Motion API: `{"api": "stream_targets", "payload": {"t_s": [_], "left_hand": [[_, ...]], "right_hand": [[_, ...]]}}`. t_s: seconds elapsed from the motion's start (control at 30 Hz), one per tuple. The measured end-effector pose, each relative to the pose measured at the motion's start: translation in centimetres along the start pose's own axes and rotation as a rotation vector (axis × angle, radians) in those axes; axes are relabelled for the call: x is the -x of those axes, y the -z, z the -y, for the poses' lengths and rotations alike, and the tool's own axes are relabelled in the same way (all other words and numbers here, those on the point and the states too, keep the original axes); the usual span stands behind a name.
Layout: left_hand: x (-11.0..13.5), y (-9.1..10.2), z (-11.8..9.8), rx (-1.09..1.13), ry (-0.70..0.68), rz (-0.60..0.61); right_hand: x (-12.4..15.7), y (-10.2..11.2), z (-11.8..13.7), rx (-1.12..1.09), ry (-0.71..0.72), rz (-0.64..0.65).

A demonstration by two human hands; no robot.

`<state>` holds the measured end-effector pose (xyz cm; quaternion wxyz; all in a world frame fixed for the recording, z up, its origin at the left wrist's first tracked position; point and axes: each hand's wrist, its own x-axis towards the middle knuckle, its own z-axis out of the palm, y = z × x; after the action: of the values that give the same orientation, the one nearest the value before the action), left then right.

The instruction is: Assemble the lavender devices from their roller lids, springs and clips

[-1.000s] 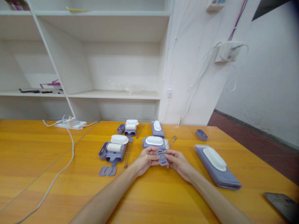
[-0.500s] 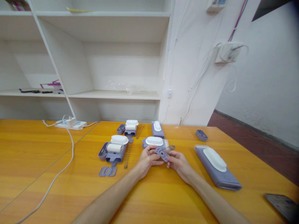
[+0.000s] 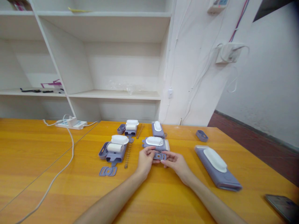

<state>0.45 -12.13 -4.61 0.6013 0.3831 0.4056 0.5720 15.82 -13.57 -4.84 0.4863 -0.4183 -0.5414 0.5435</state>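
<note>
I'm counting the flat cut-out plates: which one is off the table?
The cut-out plate held between the left hand and the right hand; another plate, farther left, lies flat on the table.

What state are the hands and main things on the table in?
Flat purple slotted plastic plate: held in both hands
Left hand: gripping its left end
Right hand: gripping its right end
Thin metal coil spring, near left: loose, extended
Long purple case at right: lying flat
White plastic power strip: white adapter plugged in
Dark rectangular phone: lying flat
</note>
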Motion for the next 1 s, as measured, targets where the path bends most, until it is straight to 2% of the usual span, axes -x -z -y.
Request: {"api": "stream_targets", "payload": {"t_s": [0.13,0.27,0.47,1.0], "left_hand": [[0.06,0.03,-0.16,0.018,-0.054,0.029],[-0.16,0.21,-0.01,-0.076,-0.028,0.009],[-0.3,0.57,0.2,-0.12,-0.133,0.084],[-0.25,0.69,0.14,-0.071,-0.133,0.122]], "right_hand": [[-0.18,0.04,-0.26,-0.034,0.019,0.013],[-0.07,0.01,-0.14,-0.013,-0.002,-0.008],[0.12,-0.1,0.1,-0.005,-0.009,-0.006],[0.09,-0.01,-0.05,0.017,0.002,0.008]]}}
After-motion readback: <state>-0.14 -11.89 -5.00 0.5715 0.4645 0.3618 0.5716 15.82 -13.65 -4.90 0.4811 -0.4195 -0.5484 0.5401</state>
